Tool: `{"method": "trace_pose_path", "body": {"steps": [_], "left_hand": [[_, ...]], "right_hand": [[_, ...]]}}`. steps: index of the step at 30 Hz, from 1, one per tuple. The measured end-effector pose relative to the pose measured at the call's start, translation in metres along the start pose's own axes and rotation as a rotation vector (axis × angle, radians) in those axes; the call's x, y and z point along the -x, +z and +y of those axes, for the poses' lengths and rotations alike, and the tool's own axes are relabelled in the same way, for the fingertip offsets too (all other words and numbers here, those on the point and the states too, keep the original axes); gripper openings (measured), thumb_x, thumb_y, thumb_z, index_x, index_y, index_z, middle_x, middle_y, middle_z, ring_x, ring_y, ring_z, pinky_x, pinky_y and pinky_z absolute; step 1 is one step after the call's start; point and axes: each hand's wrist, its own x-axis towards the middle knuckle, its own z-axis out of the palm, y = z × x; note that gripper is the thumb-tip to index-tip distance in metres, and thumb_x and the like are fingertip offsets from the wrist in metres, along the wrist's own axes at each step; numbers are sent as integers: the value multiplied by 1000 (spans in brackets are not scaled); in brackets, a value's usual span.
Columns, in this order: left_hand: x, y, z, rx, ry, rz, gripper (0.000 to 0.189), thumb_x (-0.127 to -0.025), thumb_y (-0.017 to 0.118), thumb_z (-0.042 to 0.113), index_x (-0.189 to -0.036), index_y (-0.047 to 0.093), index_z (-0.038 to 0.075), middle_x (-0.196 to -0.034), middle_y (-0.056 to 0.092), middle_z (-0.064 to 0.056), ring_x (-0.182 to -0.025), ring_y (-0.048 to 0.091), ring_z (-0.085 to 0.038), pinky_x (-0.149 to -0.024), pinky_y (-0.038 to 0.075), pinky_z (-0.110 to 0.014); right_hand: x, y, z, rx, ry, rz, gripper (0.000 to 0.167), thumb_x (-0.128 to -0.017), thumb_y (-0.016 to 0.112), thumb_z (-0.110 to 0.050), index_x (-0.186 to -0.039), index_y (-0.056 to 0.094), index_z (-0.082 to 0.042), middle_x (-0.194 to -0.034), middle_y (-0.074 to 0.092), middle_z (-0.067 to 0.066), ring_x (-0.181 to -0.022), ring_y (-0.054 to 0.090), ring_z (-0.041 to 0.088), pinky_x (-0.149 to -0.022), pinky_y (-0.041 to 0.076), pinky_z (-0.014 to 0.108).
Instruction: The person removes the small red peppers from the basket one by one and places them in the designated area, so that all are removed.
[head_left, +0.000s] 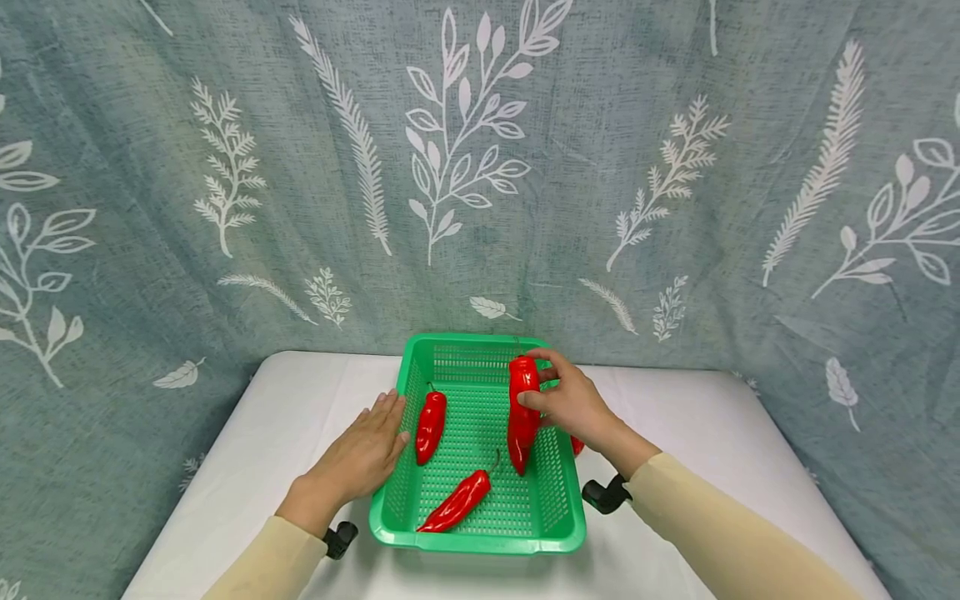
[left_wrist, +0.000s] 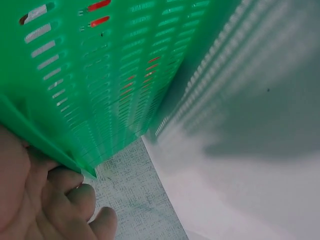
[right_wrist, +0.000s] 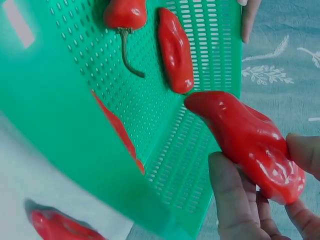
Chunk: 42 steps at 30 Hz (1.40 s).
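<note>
My right hand [head_left: 573, 404] pinches a glossy red pepper [head_left: 523, 375] between thumb and fingers over the right side of a green plastic basket [head_left: 480, 544]. In the right wrist view the held pepper [right_wrist: 245, 140] tilts, its narrow end toward the basket interior. Along the basket's left rim rests my left hand [head_left: 367, 450], fingers extended. Inside, one red pepper [head_left: 431, 427] lies by the left wall and another [head_left: 457, 502], with a curved green stem, lies near the front. A further pepper [right_wrist: 117, 130] in the basket is partly hidden by the near wall.
One more red pepper [head_left: 577, 446] lies on the white table [head_left: 667, 500] just outside the basket's right wall, mostly hidden in the head view. Behind the table hangs a grey-green curtain [head_left: 562, 208] with white leaf prints.
</note>
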Motion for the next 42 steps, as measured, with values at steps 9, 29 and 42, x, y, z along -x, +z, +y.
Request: {"method": "trace_pose_path", "body": {"steps": [9,29,42], "left_hand": [[0,-1,-2,-54,20,20,61,-113,48,27,-160,33,-9,-169,32,-27,-159,27,-44,-128,28,-60],[1,2,-2,-68,35,43,60,-113,48,26,-159,34,-10,-168,33,-27,-157,31,-43,-129,28,-59],[0,7,-3,-39,20,60,61,-113,49,25,-161,33,-9,-169,32,-26,-158,31,-42,-129,28,-58]], "right_hand": [[2,-15,4,-24,-14,5,72,-94,76,-13,-158,42,-12,-135,56,28,-89,75,29,-70,68,50],[3,-82,21,-49,56,65,77,-100,71,-15,-165,30,-10,-144,48,31,-101,74,35,-80,67,52],[-4,-105,66,40,145,91,77,-102,70,-14,-165,26,-6,-145,48,33,-119,64,46,-82,67,53]]}}
